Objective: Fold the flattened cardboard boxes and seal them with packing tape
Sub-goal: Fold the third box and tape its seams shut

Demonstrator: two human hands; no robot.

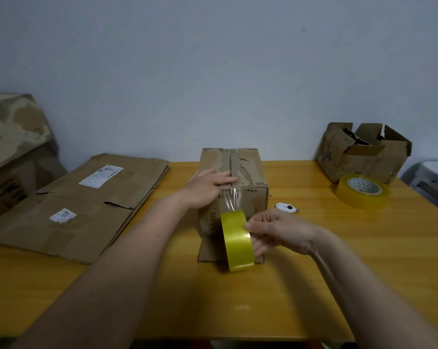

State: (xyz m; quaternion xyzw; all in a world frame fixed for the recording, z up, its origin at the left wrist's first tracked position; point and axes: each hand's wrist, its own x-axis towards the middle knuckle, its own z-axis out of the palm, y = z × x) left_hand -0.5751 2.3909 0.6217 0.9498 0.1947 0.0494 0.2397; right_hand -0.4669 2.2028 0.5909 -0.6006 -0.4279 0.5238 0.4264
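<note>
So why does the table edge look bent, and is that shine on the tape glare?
Head view: the wide-angle lens bows the table edges; soft light glints on the clear tape strip and the tape roll in the right hand; the edges look dimmer and softer.

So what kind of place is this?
Probably a makeshift packing spot in a plain room: flattened boxes stacked on a wooden table, a spare tape roll, and a small cutter.

Two bare forearms reach in from the bottom edge of the head view, with no sleeves showing. The left hand (207, 187) and the right hand (278, 233) are uncovered too: no gloves, rings, watch or wristbands can be seen on either one.
</note>
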